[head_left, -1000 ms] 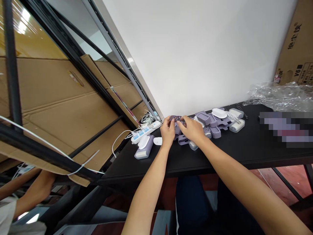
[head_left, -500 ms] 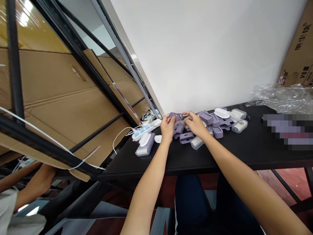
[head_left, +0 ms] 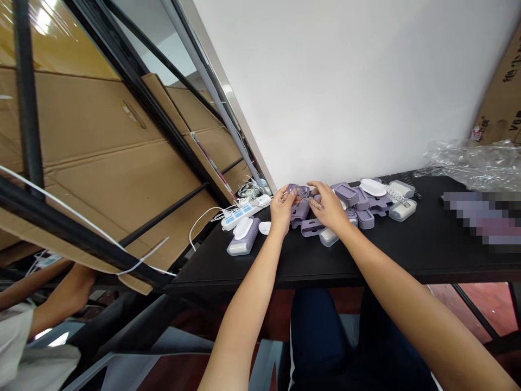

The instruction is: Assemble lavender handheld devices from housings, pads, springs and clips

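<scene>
Head camera: still pinching the purple part [head_left: 300, 189] in the left hand [head_left: 280, 210]; just right of that grip, showing a spring [head_left: 316, 204] against the right hand [head_left: 331, 210], hidden a second ago; can't tell if clasped.

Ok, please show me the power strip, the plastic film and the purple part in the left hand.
Power strip [head_left: 239, 215], head view: its socket face.
Plastic film [head_left: 468, 159], head view: crumpled middle.
Purple part [head_left: 298, 189], head view: its exposed middle.
</scene>
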Demonstrator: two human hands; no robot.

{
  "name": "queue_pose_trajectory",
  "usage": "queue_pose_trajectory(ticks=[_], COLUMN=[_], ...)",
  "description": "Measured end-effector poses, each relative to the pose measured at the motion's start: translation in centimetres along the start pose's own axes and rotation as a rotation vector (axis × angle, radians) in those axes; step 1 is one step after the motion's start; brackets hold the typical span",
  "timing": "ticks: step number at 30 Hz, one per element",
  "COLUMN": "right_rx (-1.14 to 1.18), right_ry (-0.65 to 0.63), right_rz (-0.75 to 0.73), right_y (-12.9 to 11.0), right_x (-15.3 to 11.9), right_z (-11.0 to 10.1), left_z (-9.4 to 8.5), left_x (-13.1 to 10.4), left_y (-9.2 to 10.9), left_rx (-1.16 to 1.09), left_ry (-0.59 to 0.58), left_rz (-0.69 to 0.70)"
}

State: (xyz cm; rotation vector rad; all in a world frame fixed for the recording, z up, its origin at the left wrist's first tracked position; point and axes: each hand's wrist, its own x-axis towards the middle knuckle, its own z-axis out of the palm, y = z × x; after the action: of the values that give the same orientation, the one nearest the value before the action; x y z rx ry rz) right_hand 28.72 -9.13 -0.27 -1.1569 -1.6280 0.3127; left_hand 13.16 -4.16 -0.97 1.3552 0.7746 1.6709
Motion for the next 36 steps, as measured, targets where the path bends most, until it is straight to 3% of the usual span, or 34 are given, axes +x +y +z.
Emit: queue_pose_trajectory(ticks=[5, 9, 12, 15, 17, 20, 25, 28, 32, 34, 36], right_rx=[-0.016, -0.001, 0.067, 0.12, 0.167, 0.253, 0.386, 0.419, 0.378, 0.347, 0.335], right_ry=[-0.057, 0.023, 0.109, 0.198, 0.234, 0.273, 0.255, 0.236, 0.236, 0.231, 0.205], right_rz=[-0.05, -0.058, -0.031, 0.025, 0.065, 0.111, 0.22, 0.254, 0.244, 0.236, 0.25], right_y=[-0.1, 0.0, 0.1, 0.0, 0.0, 0.1, 0.5, 0.6, 0.5, 0.3, 0.1], right_x=[-0.2, 0.1, 0.3, 0.6, 0.7, 0.8, 1.0, 1.1, 1.1, 1.0, 0.8], right_z=[0.2, 0.4, 0.3, 0.2, 0.1, -0.1, -0.3, -0.2, -0.1, -0.2, -0.3], left_z=[0.1, 0.2, -0.2, -1.0, -1.5, -1.7, -1.2, -1.1, -1.2, -1.2, -1.2], left_x=[-0.5, -0.9, -0.7, -0.4, -0.3, -0.5, -1.5, -1.8, -1.6, -1.3, -0.9], left_y=[0.1, 0.1, 0.4, 1.1, 1.6, 1.8, 1.4, 1.4, 1.2, 1.0, 0.9], left_rx=[-0.014, 0.022, 0.058, 0.164, 0.262, 0.407, 0.722, 0.894, 0.865, 0.712, 0.504], left_ry=[-0.176, -0.295, -0.273, -0.151, -0.15, -0.305, -0.671, -0.76, -0.722, -0.607, -0.399], left_rz=[-0.079, -0.139, -0.131, -0.026, 0.029, 0.036, 0.112, 0.114, 0.084, 0.034, -0.021])
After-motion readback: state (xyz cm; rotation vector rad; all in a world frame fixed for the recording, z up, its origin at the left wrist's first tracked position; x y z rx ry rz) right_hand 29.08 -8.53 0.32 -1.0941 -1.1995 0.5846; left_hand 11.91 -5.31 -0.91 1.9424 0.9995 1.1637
